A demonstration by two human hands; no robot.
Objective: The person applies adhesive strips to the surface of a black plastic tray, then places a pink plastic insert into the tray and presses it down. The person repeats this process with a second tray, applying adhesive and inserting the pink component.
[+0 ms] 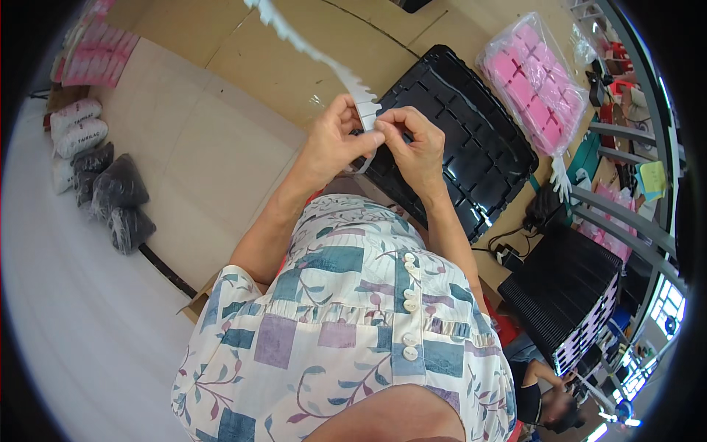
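A tan surface (272, 81) carries a glossy black tray (456, 132), partly hidden by the right hand and forearm. In front of the wearer's body, a long, thin white strip (365, 107), toothed along one edge, is held up between both hands. Its long axis slants to the upper left, where the top edge cuts it off; its lower part is masked by fingers. The left hand (335, 140) pinches its left side, thumb below; the right hand (418, 151) pinches its right edge between thumb and forefinger.
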